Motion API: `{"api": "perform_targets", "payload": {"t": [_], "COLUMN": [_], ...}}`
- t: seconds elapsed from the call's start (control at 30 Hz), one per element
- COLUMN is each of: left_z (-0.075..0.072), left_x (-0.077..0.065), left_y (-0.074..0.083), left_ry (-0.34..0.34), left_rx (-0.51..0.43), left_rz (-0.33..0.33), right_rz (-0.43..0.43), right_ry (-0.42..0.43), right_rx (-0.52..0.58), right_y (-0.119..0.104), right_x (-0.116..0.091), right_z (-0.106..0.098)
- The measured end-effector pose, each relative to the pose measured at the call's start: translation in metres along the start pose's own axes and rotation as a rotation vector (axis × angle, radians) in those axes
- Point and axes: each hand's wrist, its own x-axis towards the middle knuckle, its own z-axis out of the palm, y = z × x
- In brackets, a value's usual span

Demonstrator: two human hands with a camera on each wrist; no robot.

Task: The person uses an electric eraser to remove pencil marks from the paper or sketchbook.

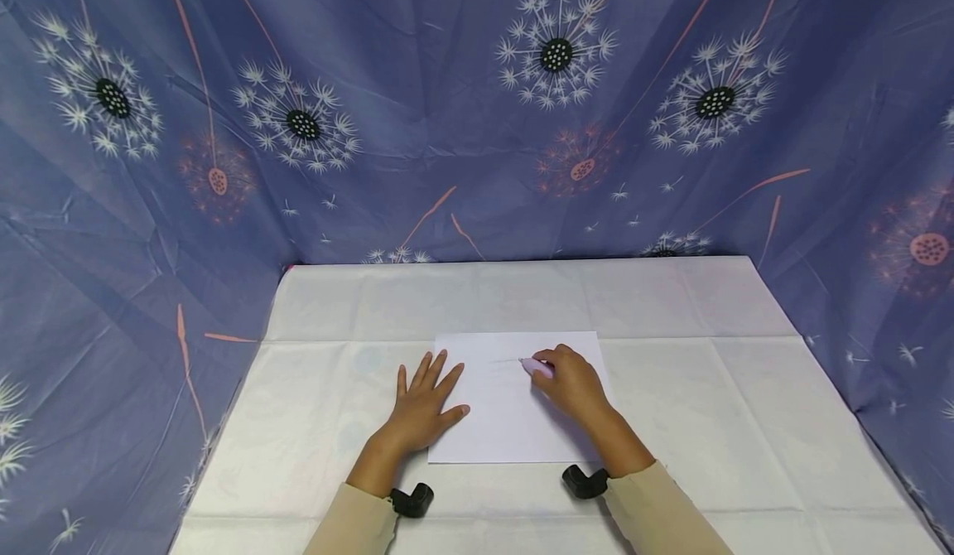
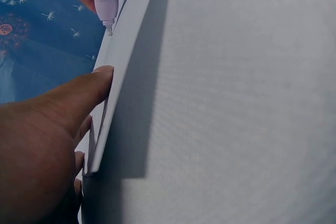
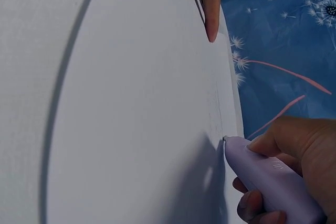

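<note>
A white sheet of paper (image 1: pixel 507 431) lies on the cloth-covered table in the head view. My left hand (image 1: pixel 421 412) rests on its left side with the fingers spread. In the left wrist view, the thumb (image 2: pixel 100 81) presses near the paper's edge. My right hand (image 1: pixel 574 383) grips a thick lavender pen-shaped tool (image 3: pixel 270 179) with a small metal tip; its exact kind is unclear. That tip meets the paper at the end of a faint thin line (image 1: pixel 503 361). Other faint marks (image 3: pixel 214 111) show beside it in the right wrist view.
A creased white cloth (image 1: pixel 693 422) covers the table around the paper. Behind and at both sides hangs a blue curtain (image 1: pixel 425 124) with dandelion prints. Black wrist devices (image 1: pixel 412 501) sit at both sleeve cuffs.
</note>
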Motion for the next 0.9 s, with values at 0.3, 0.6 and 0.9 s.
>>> {"api": "perform_targets", "payload": {"t": [0.3, 0.6, 0.9], "left_z": [0.0017, -0.0016, -0.0026], "left_x": [-0.0009, -0.0001, -0.0004], "left_y": [-0.0003, 0.0008, 0.0023], "left_ry": [0.007, -0.005, -0.011], "left_rx": [-0.005, -0.006, 0.002], "left_rz": [0.011, -0.005, -0.005], "right_rz": [0.003, 0.015, 0.005], "right_ry": [-0.018, -0.008, -0.022], "right_rx": [0.016, 0.0, 0.015], "right_y": [-0.0041, -0.002, -0.0023], "right_x": [0.0009, -0.0009, -0.0004], "right_z": [0.0039, -0.0013, 0.0004]}}
